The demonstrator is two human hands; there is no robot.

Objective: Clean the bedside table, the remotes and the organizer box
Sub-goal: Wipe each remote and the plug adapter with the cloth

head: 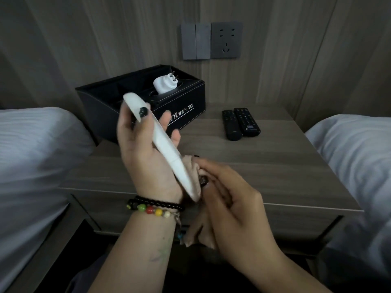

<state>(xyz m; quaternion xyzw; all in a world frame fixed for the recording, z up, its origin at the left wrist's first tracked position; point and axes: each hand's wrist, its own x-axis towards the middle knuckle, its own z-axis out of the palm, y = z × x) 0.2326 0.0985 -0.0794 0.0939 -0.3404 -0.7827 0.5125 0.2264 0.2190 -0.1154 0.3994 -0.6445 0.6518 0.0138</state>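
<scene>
Beds fill both sides of the frame: one with white sheets (40,149) on the left edge and another white bed (355,157) on the right edge. Between them, across the middle, sits the wooden bedside table (275,170) against a wood wall. High on that wall, near the top middle, are a grey switch (195,41) and a grey socket (226,40) side by side.

At the back left of the table top stands the black organizer box (186,102), with white hotel words on its front. A white plug (165,83) lies on top of the inside part of the box. To the right of the box, two black remotes (240,123) lie flat on the table, touching side by side.

In the middle of the frame, the left hand (146,157) grips a long white remote (163,149), tilted, with its top end up near the box and its low end down by the wrist. The thumb, with a dark nail, lies over its edge. Bead bracelets (156,208) go round that wrist.

Lower right of middle, the right hand (230,199) holds a tan cloth (194,168) bunched in its fingers and presses it on the low end of the white remote.
</scene>
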